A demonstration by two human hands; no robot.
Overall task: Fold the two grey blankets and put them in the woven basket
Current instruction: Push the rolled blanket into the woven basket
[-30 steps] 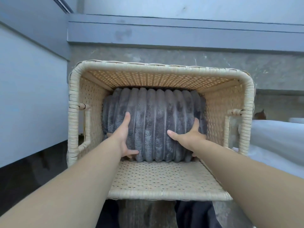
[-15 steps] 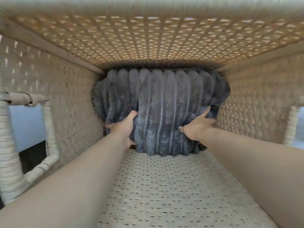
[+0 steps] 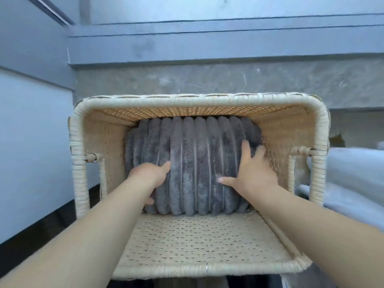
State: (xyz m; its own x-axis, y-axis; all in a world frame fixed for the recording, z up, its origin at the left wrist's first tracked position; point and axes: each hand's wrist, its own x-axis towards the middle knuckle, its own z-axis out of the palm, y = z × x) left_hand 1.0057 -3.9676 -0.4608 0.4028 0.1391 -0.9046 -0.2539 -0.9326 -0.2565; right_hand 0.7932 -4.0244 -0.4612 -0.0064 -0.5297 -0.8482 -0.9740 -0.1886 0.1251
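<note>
A pale woven basket (image 3: 199, 100) stands below me and I look straight down into it. A folded grey ribbed blanket (image 3: 193, 159) fills its bottom, and no second blanket can be told apart. My left hand (image 3: 148, 176) presses on the blanket's lower left with its fingers curled over the fabric. My right hand (image 3: 252, 173) lies flat on the right part with the fingers spread, next to the basket's right wall. Both forearms reach in over the near rim.
The basket has handle openings in its left side (image 3: 94, 163) and right side (image 3: 301, 161). White bedding (image 3: 351, 179) lies to the right. A grey wall (image 3: 31, 132) is on the left and a concrete ledge (image 3: 207, 80) behind.
My head has pulled back out of the basket, so its whole rim shows again. My right hand slid up and right on the blanket and opened flat; my left stayed at the lower left.
</note>
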